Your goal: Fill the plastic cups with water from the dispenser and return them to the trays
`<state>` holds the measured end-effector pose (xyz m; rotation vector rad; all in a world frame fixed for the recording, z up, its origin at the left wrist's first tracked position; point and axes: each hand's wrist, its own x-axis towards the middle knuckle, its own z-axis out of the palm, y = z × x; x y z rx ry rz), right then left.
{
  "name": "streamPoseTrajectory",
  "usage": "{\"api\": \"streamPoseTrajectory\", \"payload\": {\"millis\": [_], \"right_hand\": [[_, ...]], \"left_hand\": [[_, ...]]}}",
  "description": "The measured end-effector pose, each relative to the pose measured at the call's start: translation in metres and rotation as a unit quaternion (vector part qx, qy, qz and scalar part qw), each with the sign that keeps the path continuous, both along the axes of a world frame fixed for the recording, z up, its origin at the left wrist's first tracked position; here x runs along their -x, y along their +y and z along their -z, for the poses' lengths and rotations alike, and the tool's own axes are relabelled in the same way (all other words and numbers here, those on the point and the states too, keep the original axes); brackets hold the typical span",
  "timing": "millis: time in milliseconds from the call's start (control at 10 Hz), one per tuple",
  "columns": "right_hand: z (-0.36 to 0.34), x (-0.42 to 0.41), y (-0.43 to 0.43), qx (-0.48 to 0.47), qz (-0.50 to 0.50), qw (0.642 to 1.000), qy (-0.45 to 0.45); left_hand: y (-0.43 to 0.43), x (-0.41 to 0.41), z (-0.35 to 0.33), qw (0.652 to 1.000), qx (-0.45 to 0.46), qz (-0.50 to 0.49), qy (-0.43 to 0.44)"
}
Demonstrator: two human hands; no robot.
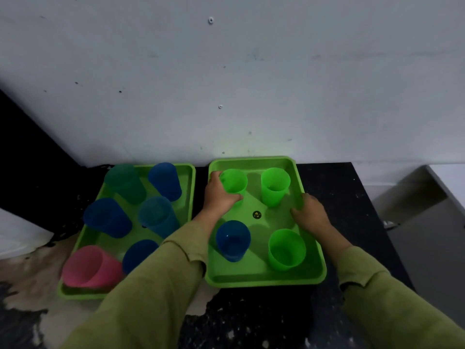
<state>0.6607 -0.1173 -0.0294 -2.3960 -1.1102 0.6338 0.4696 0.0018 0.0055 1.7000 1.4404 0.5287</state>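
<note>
Left hand (218,195) grips green cup (235,183) in right tray (264,279); right hand (310,214) rests on tray.

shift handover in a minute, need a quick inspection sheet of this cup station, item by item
surface: dark speckled counter, with a pale worn patch at the front left.
job's things: right tray holds three green cups and one blue cup, all upright; left tray holds six cups, blue, teal and one pink cup. Dispenser not in view.
clutter: nothing seen.
grippers: left hand wrapped around the far-left green cup; right hand open, resting at the right tray's edge.
cables: nothing seen.
surroundings: marked white wall behind the counter.
</note>
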Motion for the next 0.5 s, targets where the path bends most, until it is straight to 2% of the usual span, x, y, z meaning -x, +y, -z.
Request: {"api": "streamPoseTrajectory", "payload": {"millis": [300, 500], "right_hand": [[-0.008, 0.0, -0.003, 0.02, -0.022, 1.0, 0.003], [-0.034, 0.014, -0.008, 0.03, -0.027, 0.999, -0.013]], "left_hand": [[-0.004, 0.004, 0.004, 1.0, 0.019, 0.011, 0.002], [-0.005, 0.015, -0.013, 1.0, -0.011, 0.027, 0.007]]}}
